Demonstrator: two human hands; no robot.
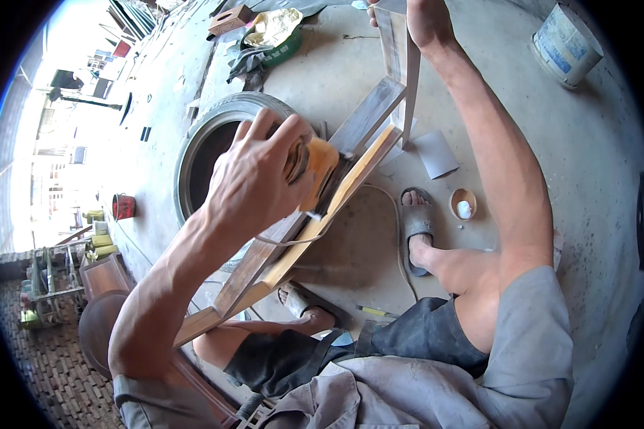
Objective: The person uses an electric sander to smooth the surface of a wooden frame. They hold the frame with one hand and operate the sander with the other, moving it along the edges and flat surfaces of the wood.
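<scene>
My left hand is wrapped round an orange power sander with a dark base. The sander rests against the pale, bare edge of a wooden frame, which slants from my left knee up to the top of the view. Greyish, weathered wood shows on the frame's other faces. At the top edge, my right hand grips the frame's far end; its fingertips are partly hidden behind the wood. A thin cord curves from near the sander across the floor.
Under the frame lies a tyre. Beside my sandalled foot are a small bowl with something white inside and a grey sheet. A stained white bucket, a green basin, a brick and a red bucket stand farther off.
</scene>
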